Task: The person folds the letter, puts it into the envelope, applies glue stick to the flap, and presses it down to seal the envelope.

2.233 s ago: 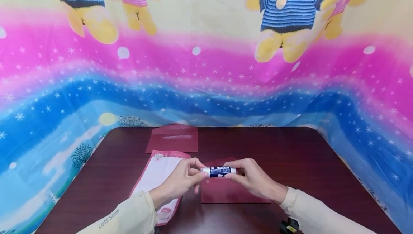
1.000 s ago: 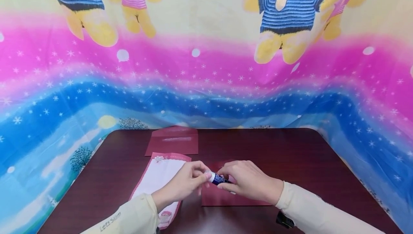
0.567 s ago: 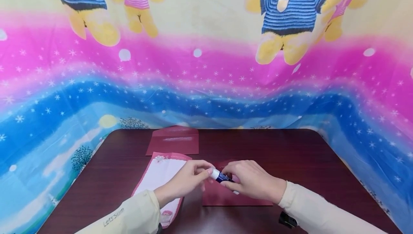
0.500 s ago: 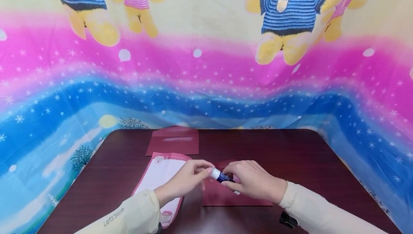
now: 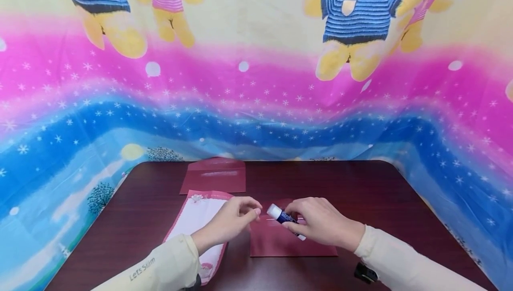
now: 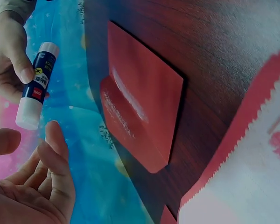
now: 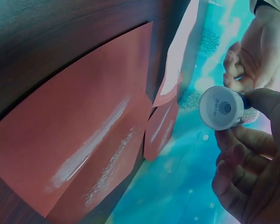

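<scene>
Partly hiding an envelope (image 5: 294, 245), right fingers (image 5: 299, 204) pinch a glue stick (image 5: 283, 218); left fingers (image 5: 247, 201) hang loose near paper (image 5: 197, 216).

Dark wood-grained table (image 5: 384, 197) — behind it, a bear-printed cloth (image 5: 256, 81).

Bright light falls evenly on the curtain (image 5: 244, 90) in the head view, with a pale sheen near on the table (image 5: 276, 275) and soft shadow on the near envelope (image 5: 294, 244). Both wrist views look dimmer and bluish; glare hazes the table in the left.
</scene>
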`<state>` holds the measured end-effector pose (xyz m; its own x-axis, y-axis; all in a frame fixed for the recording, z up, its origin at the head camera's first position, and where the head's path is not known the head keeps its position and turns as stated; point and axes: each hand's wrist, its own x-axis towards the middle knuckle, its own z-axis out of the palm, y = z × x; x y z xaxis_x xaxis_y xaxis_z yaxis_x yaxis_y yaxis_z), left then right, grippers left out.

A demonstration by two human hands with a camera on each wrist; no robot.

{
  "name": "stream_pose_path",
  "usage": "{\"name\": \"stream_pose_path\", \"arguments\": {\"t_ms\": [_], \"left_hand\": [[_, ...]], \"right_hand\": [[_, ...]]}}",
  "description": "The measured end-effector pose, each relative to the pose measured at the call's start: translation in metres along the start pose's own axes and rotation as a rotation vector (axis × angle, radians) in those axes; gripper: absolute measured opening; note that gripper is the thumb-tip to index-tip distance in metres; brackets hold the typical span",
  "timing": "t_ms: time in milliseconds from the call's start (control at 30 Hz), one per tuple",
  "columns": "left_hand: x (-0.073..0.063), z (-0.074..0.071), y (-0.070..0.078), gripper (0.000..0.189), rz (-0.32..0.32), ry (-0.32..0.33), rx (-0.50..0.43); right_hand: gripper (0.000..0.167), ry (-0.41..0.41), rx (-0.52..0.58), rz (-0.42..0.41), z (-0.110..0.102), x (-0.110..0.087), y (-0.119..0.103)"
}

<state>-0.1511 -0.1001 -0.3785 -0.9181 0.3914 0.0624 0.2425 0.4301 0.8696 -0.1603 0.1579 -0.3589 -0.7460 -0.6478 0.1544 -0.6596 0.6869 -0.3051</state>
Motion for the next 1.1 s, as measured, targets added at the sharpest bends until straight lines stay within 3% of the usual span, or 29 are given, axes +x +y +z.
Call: {"name": "stream_pose_path", "arguments": {"t_ms": [433,1100], "left_hand": [[-0.001,-0.002,-0.004,0.015,0.005,0.104,0.284],[0.011,0.001,-0.014,0.023,0.026,0.094,0.506]], "right_hand": [[0.014,0.007,0.042,0.141,-0.004,-0.008,0.022],[0.021,0.017,0.037,0.35,-0.007,-0.017,0.054]]}}
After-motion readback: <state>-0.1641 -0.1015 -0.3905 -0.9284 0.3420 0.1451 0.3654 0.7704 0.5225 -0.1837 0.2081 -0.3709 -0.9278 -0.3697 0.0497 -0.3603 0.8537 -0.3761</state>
